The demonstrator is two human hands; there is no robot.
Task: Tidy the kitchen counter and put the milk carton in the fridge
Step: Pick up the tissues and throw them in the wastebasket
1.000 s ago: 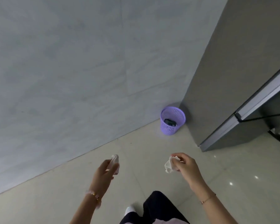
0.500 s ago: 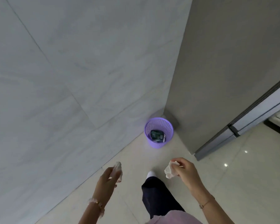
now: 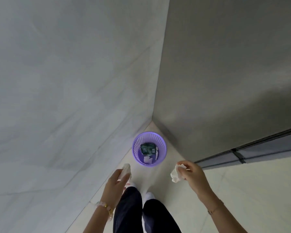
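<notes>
A purple mesh waste bin (image 3: 163, 143) stands on the floor in the corner between the wall and the fridge. Inside it lie a dark green wrapper and some white scraps. My left hand (image 3: 115, 184) is closed around a crumpled white tissue (image 3: 125, 169), below and left of the bin. My right hand (image 3: 191, 172) pinches a second crumpled tissue (image 3: 175, 174), below and right of the bin. Both hands hang above the floor, short of the bin's rim. The milk carton is not in view.
The grey fridge (image 3: 225, 81) fills the right side, its door edge (image 3: 252, 148) running along the lower right. A grey marble wall (image 3: 65, 81) fills the left. My legs and white-socked feet (image 3: 149, 195) stand on the pale tiled floor just before the bin.
I have walked up to the bin, which now lies close below me with its contents visible. Both hands still hold their tissues and have come nearer the bin.
</notes>
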